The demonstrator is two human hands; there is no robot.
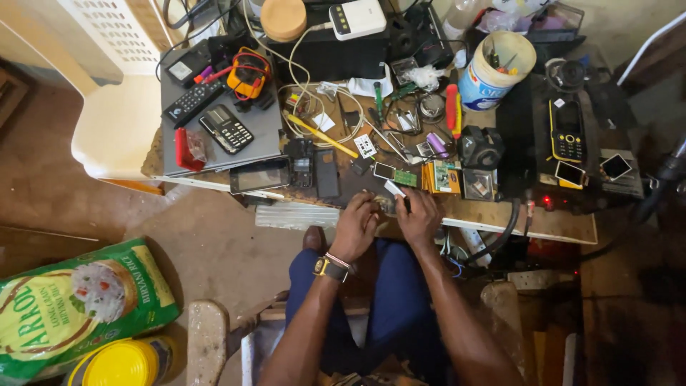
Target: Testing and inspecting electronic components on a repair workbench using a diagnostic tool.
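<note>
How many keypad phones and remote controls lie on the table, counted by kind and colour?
Black keypad phone: 1
Yellow-and-black keypad phone: 1
Black remote control: 1
Total: 3

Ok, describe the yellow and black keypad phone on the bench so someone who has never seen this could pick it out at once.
Start at the cluttered workbench and find the white plastic tub of tools at its back right. Just right of and below the tub, the keypad phone lies face up on a black surface. Its yellow border sets it apart from the black keypad phone on the far left.
</note>
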